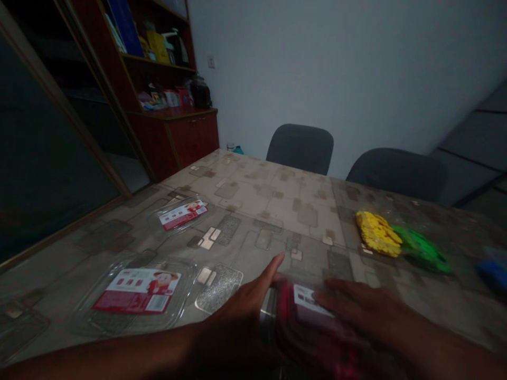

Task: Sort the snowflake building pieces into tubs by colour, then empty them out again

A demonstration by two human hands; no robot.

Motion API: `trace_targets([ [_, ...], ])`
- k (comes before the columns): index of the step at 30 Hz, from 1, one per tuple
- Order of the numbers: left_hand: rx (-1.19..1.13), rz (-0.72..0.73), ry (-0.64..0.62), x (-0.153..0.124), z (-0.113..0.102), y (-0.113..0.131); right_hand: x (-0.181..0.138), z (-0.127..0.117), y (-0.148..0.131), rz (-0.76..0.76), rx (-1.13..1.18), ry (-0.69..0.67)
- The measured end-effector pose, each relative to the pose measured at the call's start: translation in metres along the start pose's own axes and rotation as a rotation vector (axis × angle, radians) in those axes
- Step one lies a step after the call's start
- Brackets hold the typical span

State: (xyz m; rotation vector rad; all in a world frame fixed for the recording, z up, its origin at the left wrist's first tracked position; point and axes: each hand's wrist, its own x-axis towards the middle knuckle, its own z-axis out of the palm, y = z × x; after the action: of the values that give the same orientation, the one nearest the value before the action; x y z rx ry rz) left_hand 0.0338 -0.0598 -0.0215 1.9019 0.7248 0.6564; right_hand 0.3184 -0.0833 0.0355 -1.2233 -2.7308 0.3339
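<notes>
A clear plastic tub with dark red contents and a white barcode label sits at the near edge of the table. My left hand rests against its left side, thumb stretched out, the other fingers hidden behind the tub. My right hand lies flat across its top, fingers stretched toward the label. Motion blurs the tub.
Two clear lids with red and white labels lie on the patterned table, one near left, one further back. A yellow lump, a green lump and a blue thing lie right. Two dark chairs stand behind; a wooden cabinet is left.
</notes>
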Motion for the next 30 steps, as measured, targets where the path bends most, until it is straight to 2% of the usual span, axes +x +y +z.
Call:
trace_targets([
  [1, 0.016, -0.006, 0.0, -0.002, 0.001, 0.002, -0.004, 0.02, -0.003, -0.066, -0.175, 0.105],
  [3, 0.037, -0.011, 0.003, -0.004, 0.003, 0.004, -0.011, 0.053, -0.007, -0.065, -0.485, 0.263],
  [6, 0.047, -0.026, 0.025, -0.006, 0.005, 0.003, -0.014, 0.073, -0.006, -0.057, -0.668, 0.305],
  [9, 0.04, -0.031, 0.014, -0.007, 0.005, -0.004, -0.014, 0.073, -0.002, -0.054, -0.686, 0.283],
  [11, 0.028, -0.007, -0.047, -0.007, 0.0, -0.007, -0.015, 0.075, -0.001, -0.044, -0.67, 0.276],
  [14, 0.032, -0.003, -0.141, -0.009, -0.015, -0.004, -0.016, 0.083, -0.004, 0.022, -0.617, 0.307],
  [17, 0.089, -0.075, -0.135, -0.012, -0.031, 0.004, -0.016, 0.085, -0.01, 0.083, -0.601, 0.308],
  [21, 0.095, -0.118, -0.151, -0.013, -0.031, 0.006, -0.016, 0.073, -0.012, -0.036, -0.651, 0.269],
  [23, 0.088, -0.121, -0.094, -0.009, -0.022, 0.003, -0.016, 0.069, -0.013, -0.053, -0.65, 0.252],
  [26, 0.041, -0.193, 0.064, -0.001, -0.008, -0.003, -0.015, 0.075, -0.017, 0.044, -0.636, 0.267],
  [30, -0.27, -0.339, 0.177, 0.005, 0.004, -0.01, -0.014, 0.089, -0.018, 0.127, -0.622, 0.312],
])
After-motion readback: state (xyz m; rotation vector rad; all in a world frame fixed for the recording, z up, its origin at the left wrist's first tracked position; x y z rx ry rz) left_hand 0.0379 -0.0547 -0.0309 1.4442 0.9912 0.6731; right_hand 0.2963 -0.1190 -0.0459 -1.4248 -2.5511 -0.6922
